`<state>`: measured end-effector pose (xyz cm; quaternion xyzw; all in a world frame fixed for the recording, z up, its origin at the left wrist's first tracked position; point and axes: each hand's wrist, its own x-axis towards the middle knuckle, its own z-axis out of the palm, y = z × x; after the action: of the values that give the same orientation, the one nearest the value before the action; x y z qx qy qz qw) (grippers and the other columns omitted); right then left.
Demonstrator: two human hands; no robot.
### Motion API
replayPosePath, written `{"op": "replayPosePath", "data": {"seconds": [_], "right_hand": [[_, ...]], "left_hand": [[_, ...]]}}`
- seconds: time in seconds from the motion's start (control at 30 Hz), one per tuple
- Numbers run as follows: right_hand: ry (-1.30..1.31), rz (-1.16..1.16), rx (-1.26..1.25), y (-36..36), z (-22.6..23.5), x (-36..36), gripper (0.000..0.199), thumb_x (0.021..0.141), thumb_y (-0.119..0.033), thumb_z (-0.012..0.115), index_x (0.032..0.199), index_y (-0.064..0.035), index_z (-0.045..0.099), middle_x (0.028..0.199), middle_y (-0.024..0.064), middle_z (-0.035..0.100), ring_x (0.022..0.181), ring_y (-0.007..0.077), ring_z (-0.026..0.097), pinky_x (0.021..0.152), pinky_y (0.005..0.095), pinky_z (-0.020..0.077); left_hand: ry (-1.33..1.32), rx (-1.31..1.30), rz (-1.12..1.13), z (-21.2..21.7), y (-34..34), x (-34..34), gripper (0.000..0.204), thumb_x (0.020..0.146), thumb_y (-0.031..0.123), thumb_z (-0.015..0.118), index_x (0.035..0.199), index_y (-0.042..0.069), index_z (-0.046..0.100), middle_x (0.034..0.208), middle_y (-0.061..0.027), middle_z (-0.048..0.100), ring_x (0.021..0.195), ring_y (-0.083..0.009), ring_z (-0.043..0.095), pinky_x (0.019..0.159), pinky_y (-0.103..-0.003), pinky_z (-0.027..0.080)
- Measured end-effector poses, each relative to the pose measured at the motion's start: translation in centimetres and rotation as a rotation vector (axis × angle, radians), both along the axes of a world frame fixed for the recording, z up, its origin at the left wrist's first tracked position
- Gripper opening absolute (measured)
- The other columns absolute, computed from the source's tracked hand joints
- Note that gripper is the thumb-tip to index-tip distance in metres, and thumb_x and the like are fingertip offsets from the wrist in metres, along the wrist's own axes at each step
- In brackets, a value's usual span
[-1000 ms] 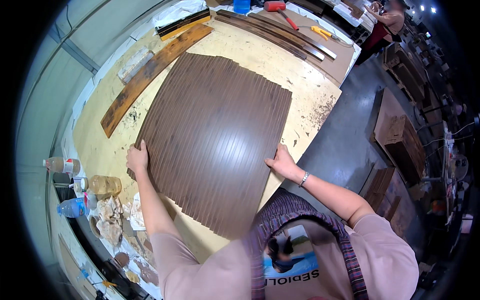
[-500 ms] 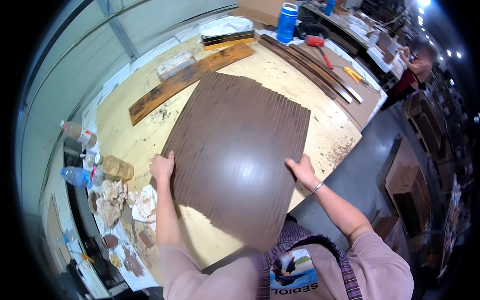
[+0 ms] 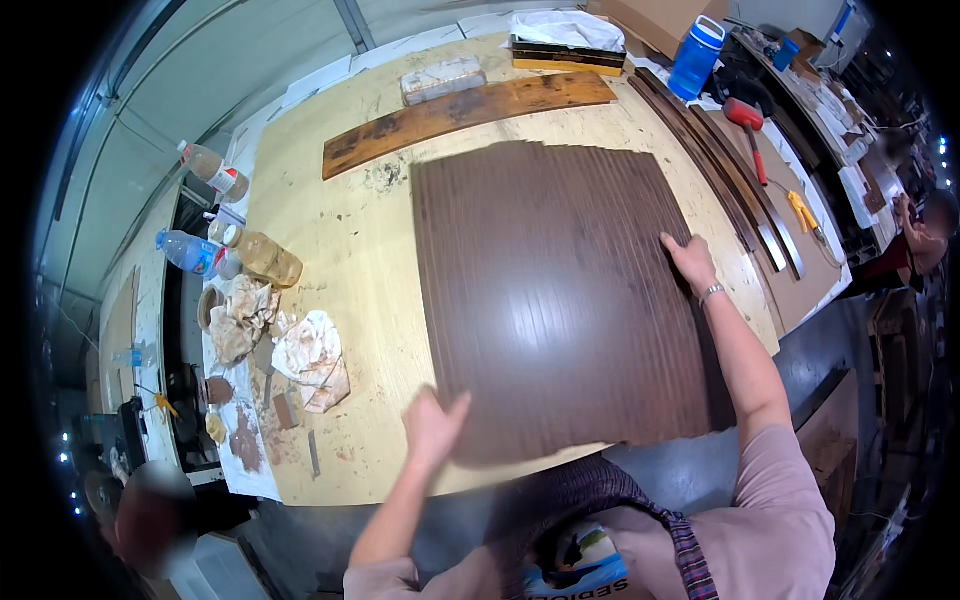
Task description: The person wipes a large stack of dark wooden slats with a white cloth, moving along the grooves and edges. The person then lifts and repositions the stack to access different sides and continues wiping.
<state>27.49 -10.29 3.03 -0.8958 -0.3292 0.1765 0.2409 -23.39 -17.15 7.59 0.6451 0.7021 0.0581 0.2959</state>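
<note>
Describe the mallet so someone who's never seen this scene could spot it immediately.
Find the pale worktable and look toward its far right corner, past the dark slatted sheet. There, between a blue jug and a yellow-handled tool, lies the mallet. Unlike the dark strips beside it, it has a red head and a red handle.
</note>
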Motion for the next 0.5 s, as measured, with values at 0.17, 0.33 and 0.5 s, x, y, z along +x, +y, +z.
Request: {"op": "replayPosePath", "data": {"seconds": [0.17, 0.33, 0.5], "right_hand": [[-0.076, 0.250, -0.138, 9.2, 2.0, -1.3, 0.094, 0.078, -0.069, 0.072, 0.119, 0.0141, 0.063, 0.120, 0.0331, 0.067, 0.113, 0.0412, 0.068, 0.096, 0.0450, 0.0520], [-0.210, 0.511, -0.173, 17.9, 2.0, -7.6, 0.094, 0.074, -0.078, 0.065, 0.120, 0.0035, 0.068, 0.123, 0.0226, 0.069, 0.115, 0.0369, 0.067, 0.096, 0.0461, 0.0528], [-0.341, 0.832, -0.073, 24.3, 0.8, -16.8, 0.095, 0.078, -0.079, 0.061, 0.128, 0.0012, 0.064, 0.132, 0.0206, 0.063, 0.126, 0.0363, 0.057, 0.112, 0.0491, 0.0385]], "left_hand": [[-0.583, -0.376, 0.346, -2.8, -9.1, 2.3, 0.036, 0.086, 0.034, 0.075, 0.089, -0.001, 0.064, 0.083, -0.0177, 0.070, 0.075, -0.0288, 0.069, 0.068, -0.044, 0.054], [-1.091, -0.551, 0.493, -3.0, -13.9, 6.7, 0.014, 0.100, 0.013, 0.062, 0.101, 0.000, 0.060, 0.094, -0.0148, 0.068, 0.083, -0.0260, 0.070, 0.079, -0.040, 0.061], [-1.283, -0.642, -0.075, -7.4, -16.6, 11.1, 0.036, 0.106, 0.021, 0.052, 0.129, -0.006, 0.056, 0.130, -0.0240, 0.062, 0.122, -0.0312, 0.062, 0.106, -0.040, 0.050]]}}
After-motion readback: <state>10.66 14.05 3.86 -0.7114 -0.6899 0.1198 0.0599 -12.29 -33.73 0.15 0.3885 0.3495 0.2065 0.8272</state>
